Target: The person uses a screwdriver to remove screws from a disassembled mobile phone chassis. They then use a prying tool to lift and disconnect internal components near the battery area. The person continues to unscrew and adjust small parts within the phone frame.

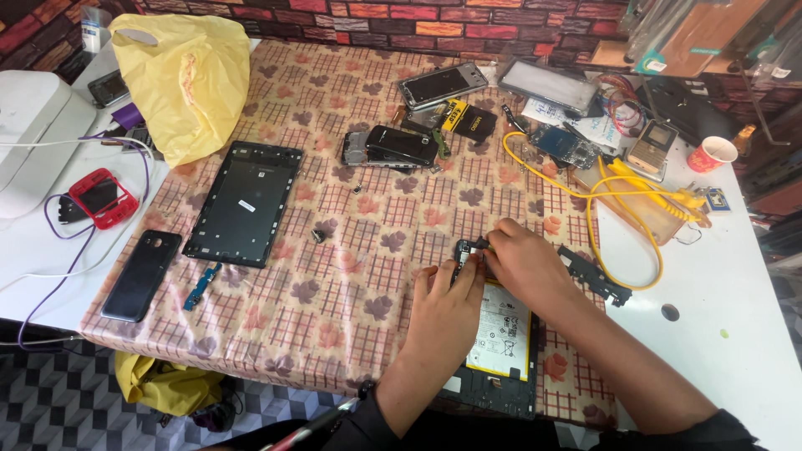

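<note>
Head view: near the front edge of the bench (334,108), toward its right side, an opened tablet (501,342) lies face down on the patterned cloth, its dark frame bare and a large pale battery filling the middle. The left hand (447,305) rests on the tablet's upper left part, fingers (469,269) curled and pressed to the frame. The right hand (522,263) bends over the top edge, fingertips pinched at a small dark part there; what they grip is too small to tell. A black plastic strip (595,276) lies just right.
</note>
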